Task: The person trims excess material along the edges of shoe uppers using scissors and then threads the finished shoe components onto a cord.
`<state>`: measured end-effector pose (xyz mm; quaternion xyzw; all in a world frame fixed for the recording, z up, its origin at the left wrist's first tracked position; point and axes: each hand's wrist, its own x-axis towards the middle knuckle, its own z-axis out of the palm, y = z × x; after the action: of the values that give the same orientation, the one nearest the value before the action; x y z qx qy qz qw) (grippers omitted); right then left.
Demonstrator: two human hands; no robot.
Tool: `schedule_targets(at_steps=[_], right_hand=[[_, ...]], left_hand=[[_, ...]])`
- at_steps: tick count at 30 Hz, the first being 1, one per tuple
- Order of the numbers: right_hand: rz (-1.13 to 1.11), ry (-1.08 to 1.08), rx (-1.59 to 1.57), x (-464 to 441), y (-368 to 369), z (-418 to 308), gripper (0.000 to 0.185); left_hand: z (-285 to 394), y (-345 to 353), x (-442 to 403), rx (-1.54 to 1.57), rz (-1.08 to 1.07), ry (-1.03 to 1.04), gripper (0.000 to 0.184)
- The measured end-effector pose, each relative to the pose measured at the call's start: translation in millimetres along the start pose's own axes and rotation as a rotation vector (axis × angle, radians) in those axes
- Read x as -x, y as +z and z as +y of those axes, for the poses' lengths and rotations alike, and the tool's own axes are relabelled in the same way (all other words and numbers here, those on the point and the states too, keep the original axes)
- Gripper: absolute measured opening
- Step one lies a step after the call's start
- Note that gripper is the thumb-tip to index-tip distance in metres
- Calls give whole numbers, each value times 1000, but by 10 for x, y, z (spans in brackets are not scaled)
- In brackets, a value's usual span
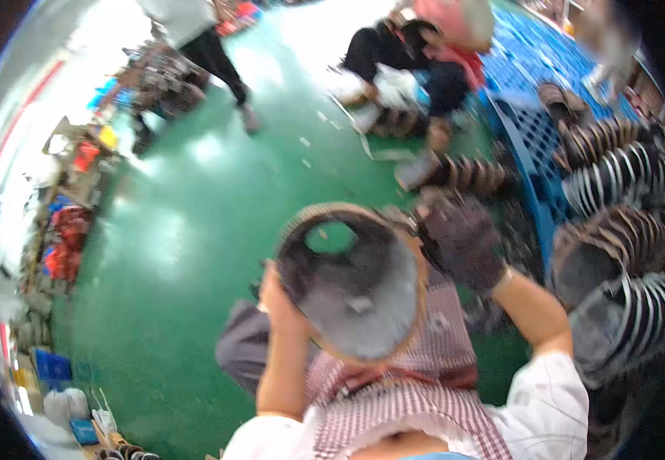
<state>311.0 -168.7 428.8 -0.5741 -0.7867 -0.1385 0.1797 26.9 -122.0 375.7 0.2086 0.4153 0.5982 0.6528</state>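
Observation:
A hollow tapered tube (359,295), perhaps a boot shaft, is tilted with its wide mouth towards me over my lap. Its lining is grey, its rim tan, and green floor shows through a hole at the far end. My left hand (274,291), bare, grips the tube's left side; the fingers are partly behind it. At the upper right rim is my right hand (461,239) in a dark glove, its fingers closed. A small dark object (424,230) shows at those fingertips, too blurred to name.
Nested stacks of similar tubes (624,180) lie on the right beside a blue plastic crate (528,138). Another person (424,54) sits ahead near more tubes (470,175). One more person (217,61) stands at the upper left. Piled goods (68,238) line the left side.

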Motion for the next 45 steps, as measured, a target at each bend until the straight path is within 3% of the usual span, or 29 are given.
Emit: schedule_targets(at_steps=[5,10,22,24,29,34,36,39,41,45], right_hand=[[258,-199,-34,-66,-21,-32,36],[187,-151,104,-122,12,-132,34],[227,-52,-173,-105,16,-110,34],[178,29,-443,-154,65,-144,37],[122,-16,-498,-309,25,-233,39],[192,-78,-544,-462,69,-318,39],[288,-231,-539,-535,14,-494,35],[178,-260,-560,-562,191,-634,38],[105,-192,-614,-552,228,-607,39],[139,-98,-537,-536,175,-538,31]], left_hand=[[147,95,107,88,-133,69,24],[148,52,197,43,-143,14,18],[102,-2,170,-5,-179,-38,22],[82,-16,128,-9,-180,-23,21],[209,-42,125,-32,-187,12,21],[292,-183,98,-174,-189,41,21],[296,-85,144,-234,-209,15,20],[306,38,164,-311,-302,-59,19],[308,81,138,-380,-448,-92,19],[285,-4,58,-595,-545,-117,22]])
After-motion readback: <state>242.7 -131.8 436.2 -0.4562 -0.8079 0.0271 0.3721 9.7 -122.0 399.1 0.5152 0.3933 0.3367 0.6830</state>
